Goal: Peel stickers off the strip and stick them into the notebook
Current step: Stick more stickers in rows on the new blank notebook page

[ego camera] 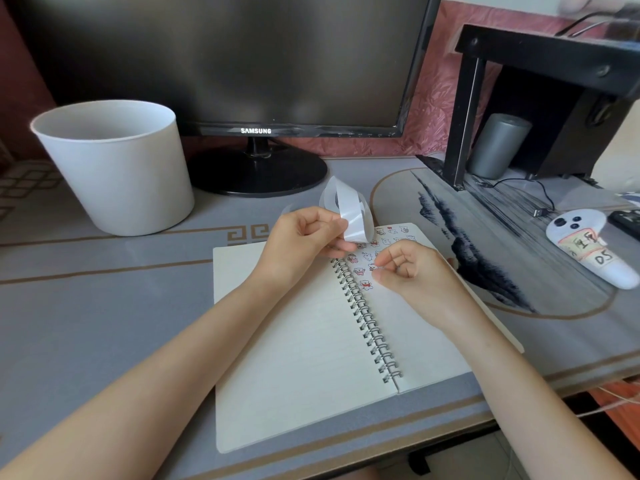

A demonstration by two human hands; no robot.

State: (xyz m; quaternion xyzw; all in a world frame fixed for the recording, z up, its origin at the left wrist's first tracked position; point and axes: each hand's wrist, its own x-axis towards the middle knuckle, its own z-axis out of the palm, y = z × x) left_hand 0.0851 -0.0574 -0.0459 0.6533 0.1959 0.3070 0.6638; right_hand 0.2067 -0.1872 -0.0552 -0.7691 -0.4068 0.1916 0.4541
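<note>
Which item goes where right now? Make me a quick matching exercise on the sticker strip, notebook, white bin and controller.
Things:
1. sticker strip
2. notebook
3. white bin
4. controller

Places:
A. at the right end of the desk
B. held up in the left hand
C. left of the monitor stand
D. lying open on the desk, in front of the person

Pairs: 1-B, 2-D, 3-C, 4-A
</note>
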